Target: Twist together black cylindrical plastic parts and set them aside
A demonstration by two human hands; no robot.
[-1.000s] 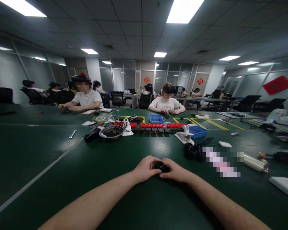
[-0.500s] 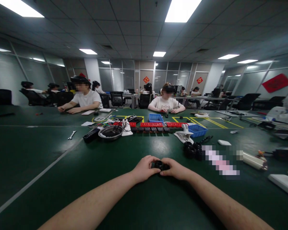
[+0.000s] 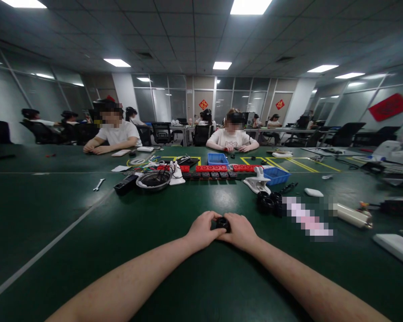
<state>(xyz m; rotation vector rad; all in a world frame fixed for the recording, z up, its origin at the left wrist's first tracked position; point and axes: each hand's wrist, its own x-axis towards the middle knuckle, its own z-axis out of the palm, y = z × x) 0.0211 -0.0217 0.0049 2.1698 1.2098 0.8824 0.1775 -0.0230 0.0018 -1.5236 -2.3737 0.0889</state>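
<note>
Office being used as workshop. Room being lit by ceiling panels [image 3: 250, 6], being enclosed by glass partitions [image 3: 174, 105] at far side. Black office chairs [image 3: 201, 135] being set along far desks [image 3: 290, 129]. Large green worktable [image 3: 60, 201] being shared by seated people [image 3: 117, 133]; wrench [image 3: 99, 184] at left, cables [image 3: 141, 161] left of middle, blue bins [image 3: 276, 178] beyond centre being laid out on it. Red signs [image 3: 389, 107] being hung on far doors [image 3: 203, 121] and right wall [image 3: 357, 100].

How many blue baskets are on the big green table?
2. One blue basket sits behind the middle red strip; the other basket is just right of the white clamp. I see no more.
</note>
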